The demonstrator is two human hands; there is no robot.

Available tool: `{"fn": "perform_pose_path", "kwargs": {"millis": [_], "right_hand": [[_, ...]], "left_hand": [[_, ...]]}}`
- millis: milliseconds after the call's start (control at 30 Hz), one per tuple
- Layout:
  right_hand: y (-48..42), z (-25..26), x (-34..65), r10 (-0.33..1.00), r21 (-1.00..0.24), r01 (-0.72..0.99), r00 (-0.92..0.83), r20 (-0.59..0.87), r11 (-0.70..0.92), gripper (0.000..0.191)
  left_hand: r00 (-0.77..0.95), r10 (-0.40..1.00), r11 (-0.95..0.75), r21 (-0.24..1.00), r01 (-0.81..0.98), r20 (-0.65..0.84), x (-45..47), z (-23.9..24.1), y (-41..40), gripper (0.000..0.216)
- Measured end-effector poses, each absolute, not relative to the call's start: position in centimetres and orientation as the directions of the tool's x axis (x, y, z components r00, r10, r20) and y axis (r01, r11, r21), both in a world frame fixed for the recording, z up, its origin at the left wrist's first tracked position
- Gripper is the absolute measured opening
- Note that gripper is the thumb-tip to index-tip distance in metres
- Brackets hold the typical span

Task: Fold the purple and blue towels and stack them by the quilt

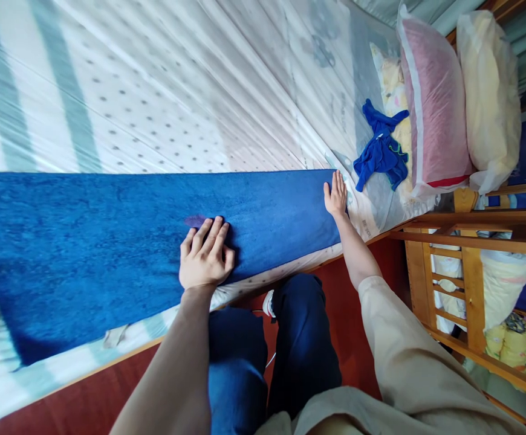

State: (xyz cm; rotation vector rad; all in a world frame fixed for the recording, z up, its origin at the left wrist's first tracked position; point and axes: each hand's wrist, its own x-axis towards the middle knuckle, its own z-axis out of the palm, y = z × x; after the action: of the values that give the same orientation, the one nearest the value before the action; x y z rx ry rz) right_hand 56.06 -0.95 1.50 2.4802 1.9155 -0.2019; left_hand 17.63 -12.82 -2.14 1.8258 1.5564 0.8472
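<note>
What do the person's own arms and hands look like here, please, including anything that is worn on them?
The left hand and the right hand are bare, with no gloves, rings or watch to be seen. The left forearm is uncovered down to the picture's edge. The right forearm comes out of a loose, plain beige sleeve, creased and ending well short of the wrist.

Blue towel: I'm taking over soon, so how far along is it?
Done: the blue towel lies as a long flat strip on the bed. In hand: left hand and right hand press flat on it. Remaining, probably: shortening the strip; a small blue garment lies crumpled by the pillows.
</note>
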Motion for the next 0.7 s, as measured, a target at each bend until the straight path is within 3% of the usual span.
{"fn": "perform_pose_path", "kwargs": {"millis": [367,567,633,700], "right_hand": [[-0.7,0.8,56.7,0.968,-0.044,0.970,0.232,-0.099,-0.238,0.067],[-10.6,1.9,53.8,0.988,-0.112,0.982,0.150,-0.046,-0.154,0.063],[-15.7,2.4,53.7,0.961,-0.129,0.955,0.253,-0.108,-0.266,0.064],[-19.8,2.8,54.2,0.868,-0.124,0.859,0.486,-0.099,-0.496,0.066]], "left_hand": [[0.143,0.985,-0.167,0.760,0.629,0.098,17.4,-2.6,-13.0,0.065],[0.191,0.977,-0.202,0.705,0.680,0.096,17.2,-2.9,-12.5,0.063],[0.214,0.973,-0.216,0.672,0.708,0.086,17.3,-2.6,-12.1,0.063],[0.248,0.967,-0.230,0.638,0.734,0.063,17.3,-2.1,-12.0,0.063]]}}
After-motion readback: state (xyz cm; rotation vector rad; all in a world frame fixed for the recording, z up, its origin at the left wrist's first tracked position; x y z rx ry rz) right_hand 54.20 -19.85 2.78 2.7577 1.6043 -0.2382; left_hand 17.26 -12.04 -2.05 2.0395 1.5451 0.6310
